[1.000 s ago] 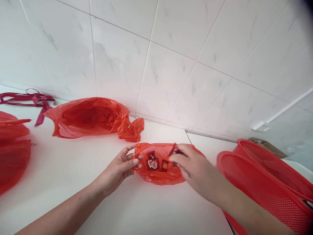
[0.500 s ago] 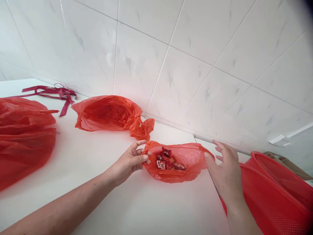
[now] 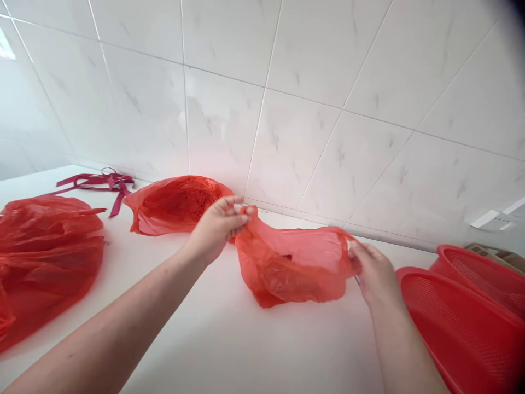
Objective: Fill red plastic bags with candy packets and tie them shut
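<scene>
A thin red plastic bag (image 3: 293,284) stands on the white table in front of me, its mouth stretched between both hands. My left hand (image 3: 221,221) pinches the left end of its rim. At the right end, my right hand (image 3: 369,268) is closed on the rim, slightly blurred. Through the opening only a small dark red wrapped piece (image 3: 287,256) shows; the bag's near side hides the rest of its contents. Behind my left hand lies a second red plastic bag (image 3: 176,205) with its mouth facing me.
At the left, a large red plastic bag (image 3: 53,273) lies crumpled on the white table (image 3: 184,350). Dark pink ribbons (image 3: 98,181) lie behind it. Red perforated baskets (image 3: 463,328) stand at the right. A tiled wall (image 3: 229,109) rises along the back.
Both hands have raised the front bag's rim, so the wrapped pieces inside are mostly hidden now. My right hand has closed on the right end. The view has tilted upward.
</scene>
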Demonstrator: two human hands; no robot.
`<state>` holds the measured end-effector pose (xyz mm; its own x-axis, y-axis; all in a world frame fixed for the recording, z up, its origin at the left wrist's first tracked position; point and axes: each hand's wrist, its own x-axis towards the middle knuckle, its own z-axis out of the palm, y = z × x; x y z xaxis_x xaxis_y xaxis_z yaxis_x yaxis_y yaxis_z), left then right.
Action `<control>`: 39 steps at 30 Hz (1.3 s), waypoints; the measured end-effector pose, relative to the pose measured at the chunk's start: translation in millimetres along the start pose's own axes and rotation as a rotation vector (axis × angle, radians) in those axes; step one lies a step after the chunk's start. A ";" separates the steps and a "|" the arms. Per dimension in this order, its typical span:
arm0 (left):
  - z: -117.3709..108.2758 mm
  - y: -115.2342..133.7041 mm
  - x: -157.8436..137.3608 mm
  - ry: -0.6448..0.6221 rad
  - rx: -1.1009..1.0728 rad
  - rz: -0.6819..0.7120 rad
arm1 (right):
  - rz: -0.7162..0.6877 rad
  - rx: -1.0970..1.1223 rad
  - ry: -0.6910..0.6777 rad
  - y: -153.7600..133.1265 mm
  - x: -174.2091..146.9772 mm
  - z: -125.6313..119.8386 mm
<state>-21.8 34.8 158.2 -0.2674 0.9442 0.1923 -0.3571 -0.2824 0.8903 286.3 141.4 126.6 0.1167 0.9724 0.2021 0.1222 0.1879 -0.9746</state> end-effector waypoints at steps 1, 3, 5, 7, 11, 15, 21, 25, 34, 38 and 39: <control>7.6 13.8 4.7 0.029 -0.008 0.110 | -0.022 0.215 0.050 -8.4 4.8 -0.7; 23.0 40.4 8.4 0.025 0.039 0.285 | -0.067 0.520 0.127 -25.2 13.1 -1.9; 35.9 59.1 5.5 0.001 0.140 0.376 | -0.099 0.654 0.177 -38.9 18.6 -1.4; 43.6 66.3 -0.2 0.010 0.258 0.414 | -0.114 0.708 0.181 -47.9 20.5 2.1; 45.4 58.9 -7.1 0.141 0.577 0.496 | -0.023 0.736 0.014 -58.1 13.5 19.3; 46.9 51.1 -5.1 0.278 0.864 0.587 | -0.042 0.764 -0.184 -71.2 -4.4 40.9; 68.8 48.4 -7.1 0.129 0.834 0.474 | -0.155 0.509 -0.308 -86.1 -37.8 63.1; 85.2 39.9 -15.4 -0.165 0.845 0.421 | -0.169 0.268 -0.691 -81.9 -49.9 72.2; 70.8 0.4 -13.3 -0.197 1.035 0.652 | -0.104 0.211 -0.609 -64.0 -41.9 86.0; 65.7 -10.8 -8.5 -0.237 1.163 0.694 | -0.115 0.199 -0.685 -65.1 -41.9 85.3; 64.2 -12.0 -7.2 -0.208 1.164 0.700 | -0.120 0.168 -0.715 -66.5 -41.6 83.5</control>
<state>41.9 42.3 172.7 0.0956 0.7018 0.7060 0.7728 -0.4994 0.3917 191.0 100.0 174.9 -0.5651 0.7857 0.2515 -0.0655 0.2611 -0.9631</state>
